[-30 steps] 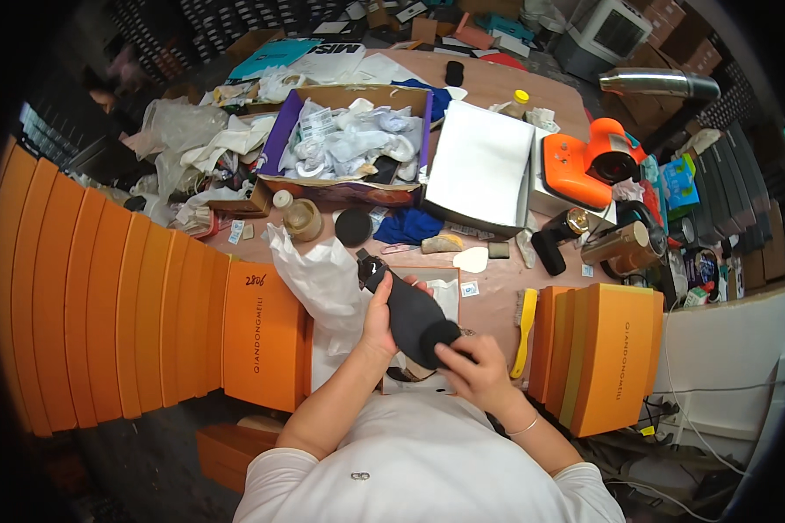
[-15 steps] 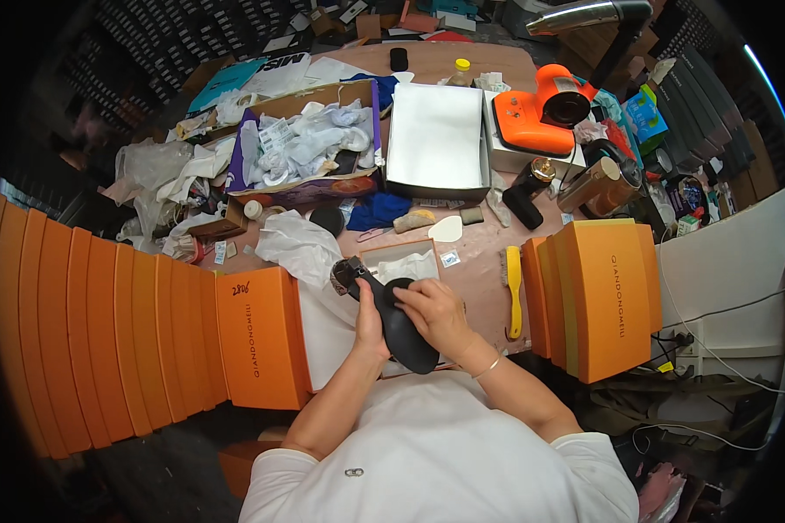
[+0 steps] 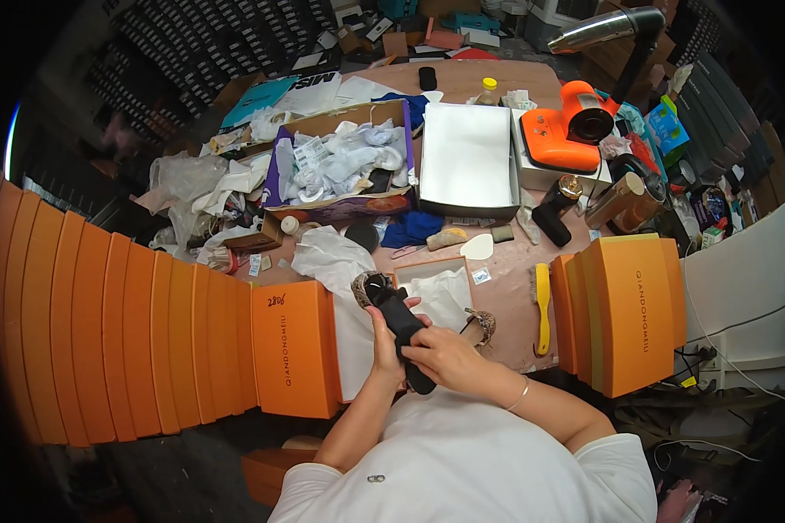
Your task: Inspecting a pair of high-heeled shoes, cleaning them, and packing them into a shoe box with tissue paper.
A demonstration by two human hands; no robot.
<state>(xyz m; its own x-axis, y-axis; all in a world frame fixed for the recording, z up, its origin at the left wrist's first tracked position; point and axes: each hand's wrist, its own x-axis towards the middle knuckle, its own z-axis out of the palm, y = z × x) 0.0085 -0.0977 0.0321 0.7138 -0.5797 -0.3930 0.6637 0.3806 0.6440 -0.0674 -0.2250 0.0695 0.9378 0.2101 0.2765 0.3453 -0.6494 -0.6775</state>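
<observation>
Right up close, a black shoe (image 3: 399,321) with a patterned, snakeskin-looking toe end is being gripped by both hands above the near edge of the worktable (image 3: 497,261). The left hand (image 3: 384,344) is being wrapped around it from below, fingers closed on the sole side, so most of that palm is being hidden. The right hand (image 3: 438,356) is being pressed over the heel end, fingers curled shut on it; the shoe's lower tip is being covered there.

Just behind, a small open box with white tissue paper (image 3: 440,292) is being partly blocked by the shoe, and a second shoe (image 3: 480,324) is only being glimpsed past the right hand. A yellow brush (image 3: 542,307) is being left lying beside it. Orange shoeboxes (image 3: 292,349) are being stacked on the left, more orange boxes (image 3: 624,309) on the right.

Further back, a purple box of crumpled paper (image 3: 340,170), a white open box (image 3: 467,161) and an orange machine (image 3: 571,131) are being crowded by clutter that's too small to make out.
</observation>
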